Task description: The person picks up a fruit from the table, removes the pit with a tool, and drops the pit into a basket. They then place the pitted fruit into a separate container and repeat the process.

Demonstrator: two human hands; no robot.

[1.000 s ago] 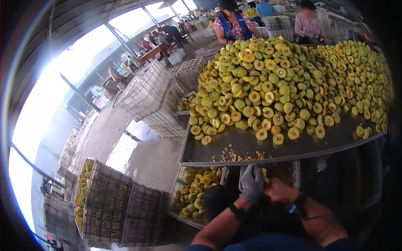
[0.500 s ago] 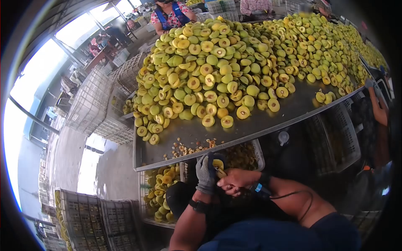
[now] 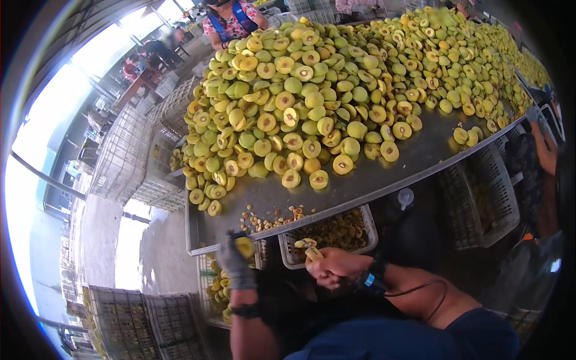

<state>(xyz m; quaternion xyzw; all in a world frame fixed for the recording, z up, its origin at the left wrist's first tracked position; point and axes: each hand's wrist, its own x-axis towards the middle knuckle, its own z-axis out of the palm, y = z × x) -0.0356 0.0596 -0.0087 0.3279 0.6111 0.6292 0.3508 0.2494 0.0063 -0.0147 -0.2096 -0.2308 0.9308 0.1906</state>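
Observation:
My left hand (image 3: 235, 264), in a grey glove with dark fingers, is blurred over the crate at the table's front left. Its fingers are closed on a yellow fruit half (image 3: 245, 246). My bare right hand (image 3: 337, 267) grips a small hand tool (image 3: 314, 254) by its pale handle. At the tool's tip is a yellowish piece of fruit (image 3: 305, 243), partly blurred. Beyond both hands, a big heap of halved green-yellow stone fruit (image 3: 288, 102) covers much of the metal table (image 3: 354, 187). Small brown pits (image 3: 264, 223) lie near its front edge.
A crate of fruit pieces (image 3: 219, 288) stands below my left hand. Another crate (image 3: 372, 231) with scraps sits under the table edge. Stacked crates (image 3: 123, 315) are at the left. A person in a blue vest (image 3: 240, 18) stands across the table; another person's arm (image 3: 545, 150) is at right.
My left hand has moved left, away from my right hand, carrying a fruit half over the left crate. My right hand stays nearly in place with the tool.

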